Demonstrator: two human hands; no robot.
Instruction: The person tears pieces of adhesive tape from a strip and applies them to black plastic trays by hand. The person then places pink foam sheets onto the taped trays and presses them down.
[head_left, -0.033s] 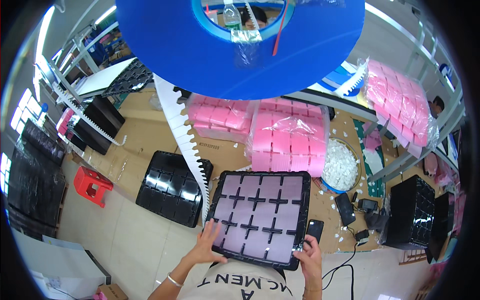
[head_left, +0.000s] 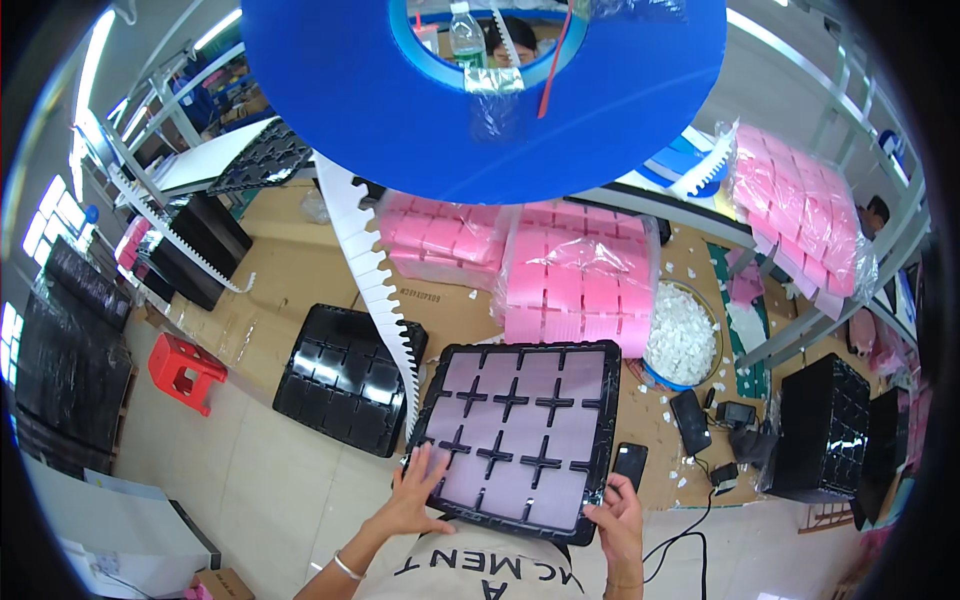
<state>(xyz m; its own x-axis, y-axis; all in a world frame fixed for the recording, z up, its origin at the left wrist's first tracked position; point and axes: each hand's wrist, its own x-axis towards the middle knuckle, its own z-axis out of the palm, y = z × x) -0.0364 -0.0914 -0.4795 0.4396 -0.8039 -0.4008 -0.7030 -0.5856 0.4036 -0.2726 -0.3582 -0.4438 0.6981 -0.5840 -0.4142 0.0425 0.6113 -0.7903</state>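
Close in front of me is a black plastic tray with a cross-ribbed grid, and a pale pink-lilac sheet lies in it, the black crosses standing through. My left hand rests at its near left corner, fingers spread over the rim and the sheet's edge, thumb stretched along the near side. At the near right corner, my right hand pinches the rim between thumb and fingers. Left of this tray, a stack of similar black trays sits on the cardboard-covered table with no sheet on top.
A large blue reel hangs overhead, with a white toothed strip running down beside the tray. Bagged pink sheets lie behind it. Right are a basin of white pieces, two phones, chargers and cables. A red stool stands left.
The view has shifted very slightly. Both hands keep their places on the tray.
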